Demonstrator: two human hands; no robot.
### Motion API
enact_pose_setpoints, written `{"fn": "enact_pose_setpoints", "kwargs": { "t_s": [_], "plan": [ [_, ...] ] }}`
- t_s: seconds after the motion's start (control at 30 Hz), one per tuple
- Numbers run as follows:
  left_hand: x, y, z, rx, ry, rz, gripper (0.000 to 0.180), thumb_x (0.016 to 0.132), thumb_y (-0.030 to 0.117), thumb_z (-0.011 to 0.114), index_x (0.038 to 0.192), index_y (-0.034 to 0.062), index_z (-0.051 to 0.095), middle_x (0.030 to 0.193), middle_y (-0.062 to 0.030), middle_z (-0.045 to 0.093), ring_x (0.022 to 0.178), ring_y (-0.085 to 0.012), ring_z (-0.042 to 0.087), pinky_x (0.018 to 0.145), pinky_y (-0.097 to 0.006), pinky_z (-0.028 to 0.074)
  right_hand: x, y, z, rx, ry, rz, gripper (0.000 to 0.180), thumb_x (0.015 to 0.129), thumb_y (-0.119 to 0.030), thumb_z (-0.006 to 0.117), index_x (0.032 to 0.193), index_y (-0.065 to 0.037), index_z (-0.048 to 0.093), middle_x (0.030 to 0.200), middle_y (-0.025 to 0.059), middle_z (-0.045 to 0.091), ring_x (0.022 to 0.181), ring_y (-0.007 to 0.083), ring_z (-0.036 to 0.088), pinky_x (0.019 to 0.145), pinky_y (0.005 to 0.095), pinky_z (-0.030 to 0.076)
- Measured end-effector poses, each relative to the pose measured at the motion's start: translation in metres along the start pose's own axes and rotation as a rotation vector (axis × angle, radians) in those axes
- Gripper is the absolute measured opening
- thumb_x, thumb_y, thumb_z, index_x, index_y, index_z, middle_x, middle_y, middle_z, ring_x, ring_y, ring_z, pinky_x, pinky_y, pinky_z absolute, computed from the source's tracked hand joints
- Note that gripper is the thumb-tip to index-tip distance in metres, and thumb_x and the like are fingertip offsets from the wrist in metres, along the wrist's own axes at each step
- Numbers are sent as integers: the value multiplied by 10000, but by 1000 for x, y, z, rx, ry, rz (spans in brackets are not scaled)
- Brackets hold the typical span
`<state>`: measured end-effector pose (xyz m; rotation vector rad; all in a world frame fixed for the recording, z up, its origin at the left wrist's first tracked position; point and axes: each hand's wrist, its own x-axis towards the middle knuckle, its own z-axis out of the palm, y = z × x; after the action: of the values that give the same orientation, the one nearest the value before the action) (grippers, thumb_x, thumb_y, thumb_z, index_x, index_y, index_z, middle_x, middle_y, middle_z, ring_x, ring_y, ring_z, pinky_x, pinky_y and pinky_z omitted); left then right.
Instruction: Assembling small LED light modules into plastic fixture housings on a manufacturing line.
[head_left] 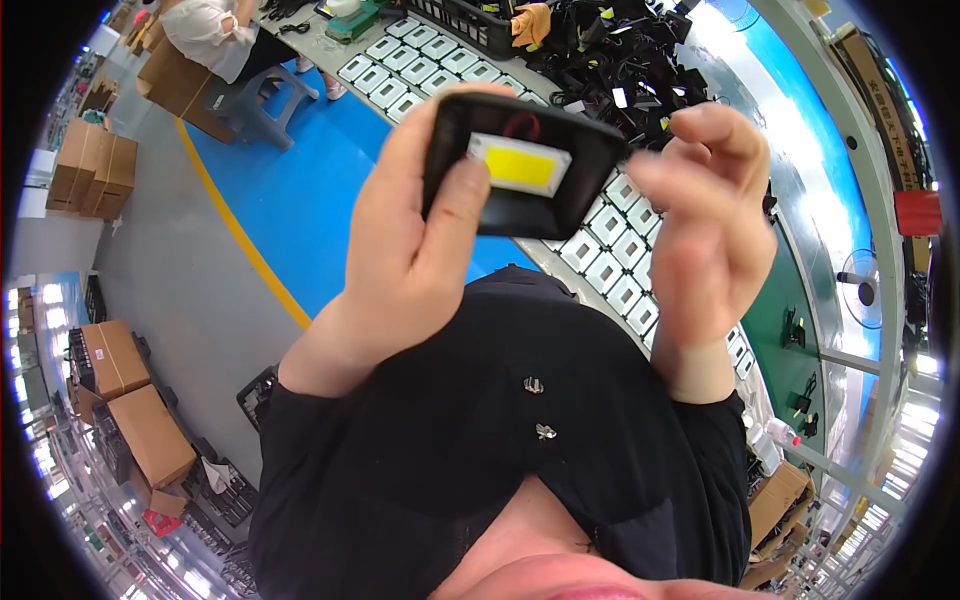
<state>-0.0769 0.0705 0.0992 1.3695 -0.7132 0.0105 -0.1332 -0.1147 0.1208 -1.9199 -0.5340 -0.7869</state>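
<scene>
In front of my chest, my left hand (405, 235) grips a black rectangular lamp housing (530, 212), tilted slightly. The thumb presses the left end of a yellow light panel (528, 170) with a pale frame inside the housing. A thin red loop, perhaps a wire, shows above the panel. Close to the housing's right edge is my right hand (715, 220), raised with bent fingers. Motion smears those fingers, so I cannot tell whether they hold anything or touch the housing.
White parts with square centres (603, 271) stand in rows on the long table. Behind them lie a heap of black parts with cables (640, 60) and a black crate (460, 25). A person (215, 35) is near a grey stool (265, 105). Cardboard boxes (150, 435) stand at left.
</scene>
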Motion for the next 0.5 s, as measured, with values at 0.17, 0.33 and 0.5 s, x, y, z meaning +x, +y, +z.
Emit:
{"fn": "enact_pose_setpoints", "kwargs": {
  "t_s": [0.17, 0.33, 0.5],
  "plan": [
    [6, 0, 6, 167, 52, 75, 292, 900, 17, 390, 1185, -38, 423, 1080, -126, 528, 1012, -172, 517, 886, -276, 396, 4, 21, 30, 567, -20, 631, 334, 788, -180, 664, 1054, -3, 565, 832, -7, 533, 745, 70, 486, 656, 212, 400],
    [-2, -15, 11, 151, 62, -20, 299, 864, 26, 437, 1162, 35, 437, 1022, -135, 503, 891, -264, 530, 785, -312, 416, 15, 22, 28, -6, -139, 426, 127, 814, -100, 598, 774, 20, 591, 693, 60, 518, 635, 148, 505, 567, 271, 384],
    [5, -13, 18, 243, 100, 78, 289, 845, -6, 472, 1131, 33, 451, 1014, -137, 536, 897, -268, 567, 764, -315, 452, 7, 29, 24, 112, -107, 368, 96, 837, -68, 593, 856, 23, 613, 774, 22, 547, 712, 92, 504, 638, 226, 397]
  ]
}}
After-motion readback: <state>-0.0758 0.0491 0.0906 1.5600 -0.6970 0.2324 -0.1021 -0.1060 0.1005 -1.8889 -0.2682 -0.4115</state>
